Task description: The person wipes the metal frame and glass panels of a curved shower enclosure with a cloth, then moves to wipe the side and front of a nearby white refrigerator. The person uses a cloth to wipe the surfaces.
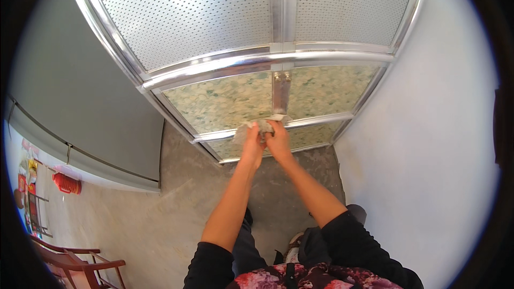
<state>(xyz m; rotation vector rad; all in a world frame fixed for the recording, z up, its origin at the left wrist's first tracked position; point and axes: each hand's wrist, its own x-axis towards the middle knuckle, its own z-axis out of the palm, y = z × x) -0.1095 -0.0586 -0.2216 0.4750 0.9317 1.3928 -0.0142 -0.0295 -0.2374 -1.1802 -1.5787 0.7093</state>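
Between my two hands is a crumpled pale cloth (263,125), bunched up in front of a metal-framed cabinet (217,59). My left hand (253,144) grips the cloth from the left, thumb on top. From the right, my right hand (277,138) also has hold of it. The cloth overlaps the cabinet's lower metal rail (321,121); whether it presses on the rail I cannot tell. Above the hands, two small knobs (282,76) sit on the middle upright between the patterned lower door panels (225,98). Perforated metal panels (188,12) fill the upper doors.
A white wall (405,136) runs close along the right side. At the left stands a large grey panel (92,88) with a pale lower edge. Beyond it are a red ribbed object (66,183) and a reddish wooden chair (80,263). Bare concrete floor (160,224) lies around my feet.
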